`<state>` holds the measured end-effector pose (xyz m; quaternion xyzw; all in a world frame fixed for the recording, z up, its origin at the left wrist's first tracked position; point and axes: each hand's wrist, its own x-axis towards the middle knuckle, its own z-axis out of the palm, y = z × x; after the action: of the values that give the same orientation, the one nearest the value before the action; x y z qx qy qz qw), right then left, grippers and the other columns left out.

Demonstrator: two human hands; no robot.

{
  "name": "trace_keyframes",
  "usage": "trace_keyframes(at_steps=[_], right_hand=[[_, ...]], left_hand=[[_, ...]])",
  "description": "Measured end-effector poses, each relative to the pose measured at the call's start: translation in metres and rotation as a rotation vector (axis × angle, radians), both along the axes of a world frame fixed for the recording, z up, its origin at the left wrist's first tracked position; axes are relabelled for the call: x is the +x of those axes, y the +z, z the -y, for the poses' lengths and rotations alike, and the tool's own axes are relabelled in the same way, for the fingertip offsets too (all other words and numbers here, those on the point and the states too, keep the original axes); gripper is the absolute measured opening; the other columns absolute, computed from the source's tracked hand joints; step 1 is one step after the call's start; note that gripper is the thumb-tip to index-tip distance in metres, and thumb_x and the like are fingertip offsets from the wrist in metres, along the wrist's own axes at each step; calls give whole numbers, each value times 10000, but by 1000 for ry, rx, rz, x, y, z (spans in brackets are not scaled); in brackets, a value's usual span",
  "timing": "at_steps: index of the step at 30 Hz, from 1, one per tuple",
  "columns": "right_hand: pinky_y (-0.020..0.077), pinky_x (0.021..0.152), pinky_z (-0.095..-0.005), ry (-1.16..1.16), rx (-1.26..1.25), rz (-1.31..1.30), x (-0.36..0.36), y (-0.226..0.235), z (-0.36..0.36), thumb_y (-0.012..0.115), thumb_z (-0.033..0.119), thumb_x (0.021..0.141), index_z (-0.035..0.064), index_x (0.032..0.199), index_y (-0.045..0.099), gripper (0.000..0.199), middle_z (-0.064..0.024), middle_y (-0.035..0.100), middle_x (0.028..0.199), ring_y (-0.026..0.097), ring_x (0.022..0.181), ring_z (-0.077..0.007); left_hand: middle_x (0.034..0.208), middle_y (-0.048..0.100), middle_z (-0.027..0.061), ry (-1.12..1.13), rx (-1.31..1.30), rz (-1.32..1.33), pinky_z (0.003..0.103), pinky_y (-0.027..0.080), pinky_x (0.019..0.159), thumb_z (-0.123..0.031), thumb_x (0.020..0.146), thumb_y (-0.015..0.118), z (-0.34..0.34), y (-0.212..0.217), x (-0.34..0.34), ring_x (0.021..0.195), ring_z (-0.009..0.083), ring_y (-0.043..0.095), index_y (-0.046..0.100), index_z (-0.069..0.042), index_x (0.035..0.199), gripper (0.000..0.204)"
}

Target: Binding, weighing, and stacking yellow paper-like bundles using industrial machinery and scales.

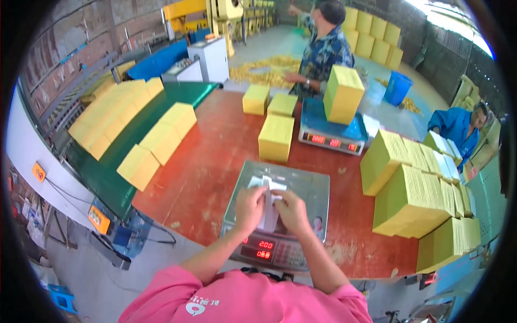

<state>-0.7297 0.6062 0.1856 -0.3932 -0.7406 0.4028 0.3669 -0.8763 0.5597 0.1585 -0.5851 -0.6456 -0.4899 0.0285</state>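
Here's daylight blazing in at two o'clock, burning the opening (453,22) white, while the wall (56,72) at ten o'clock sits dimmer! Red digits (265,245) glow at six o'clock; straight lines bow toward the black rim.

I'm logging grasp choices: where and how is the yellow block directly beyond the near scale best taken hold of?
Probably by the left and right sides of the yellow block, coming from the wearer's side: it stands boxlike, its near face unobstructed, with another yellow block close behind it.
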Motion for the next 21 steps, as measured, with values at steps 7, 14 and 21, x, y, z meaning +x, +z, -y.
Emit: trace_keyframes(at_steps=[7, 14, 21], right_hand=[[553, 714, -292, 35, -128, -144, -5, 2, 1, 535, 28, 869, -17, 1160, 634, 311, -112, 693, 996, 685, 844, -168], [539, 732, -300, 17, -225, -179, -3, 4, -5, 556, 33, 870, -9, 1163, 636, 306, -132, 701, 970, 691, 818, -170], [521, 741, -275, 51, -188, -156, -2, 9, -3, 533, 5, 873, -32, 1159, 631, 305, -101, 679, 969, 653, 827, -132]], left_hand=[[851, 663, 135, -116, -153, 249, 415, 450, 712, -216, 834, 687, 6, 26, 4, 807, 323, 588, 670, -33, 880, 190], [855, 667, 128, -134, -170, 338, 402, 463, 723, -223, 825, 704, 2, 27, 0, 820, 302, 603, 668, -22, 881, 212], [851, 663, 119, -140, -142, 279, 391, 469, 727, -215, 823, 701, 1, 27, -2, 819, 302, 604, 672, -31, 887, 196]])
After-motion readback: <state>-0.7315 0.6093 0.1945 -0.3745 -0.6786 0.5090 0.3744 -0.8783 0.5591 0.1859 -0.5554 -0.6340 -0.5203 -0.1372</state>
